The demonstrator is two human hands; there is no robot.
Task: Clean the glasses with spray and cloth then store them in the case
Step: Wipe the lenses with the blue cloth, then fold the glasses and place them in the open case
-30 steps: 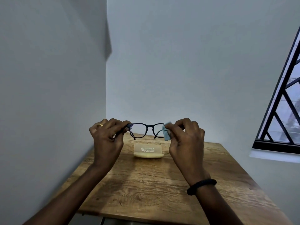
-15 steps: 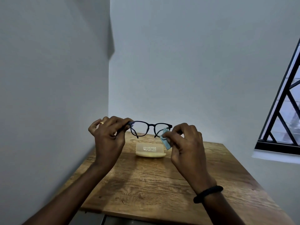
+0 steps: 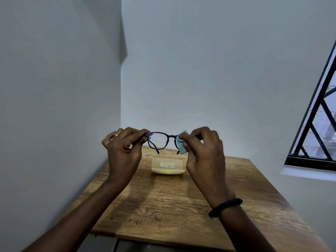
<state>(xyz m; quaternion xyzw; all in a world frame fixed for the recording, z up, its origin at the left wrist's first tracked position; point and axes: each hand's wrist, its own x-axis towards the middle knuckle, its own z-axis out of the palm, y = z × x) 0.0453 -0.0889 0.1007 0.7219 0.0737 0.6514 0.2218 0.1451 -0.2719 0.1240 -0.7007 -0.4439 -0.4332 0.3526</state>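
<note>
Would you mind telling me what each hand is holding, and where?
The left hand pinches the glasses at their left corner. The right hand presses a cloth over the other lens.

Brightness: dim and even, with a cool grey cast on both walls.
Light source: daylight from the window (image 3: pixel 316 124) at the right edge.
Shadows: soft, dark streaks lie on the counter (image 3: pixel 163 206) under the forearms; a darker wedge sits high in the wall corner.
Glare: a pale violet sheen fills the one uncovered lens of the glasses (image 3: pixel 159 140).
Distortion: wide-angle stretch; the window bars lean, and the counter edges splay outward.
Sharpness: centre fairly crisp; print on the case (image 3: pixel 168 166) is too soft to read.
</note>
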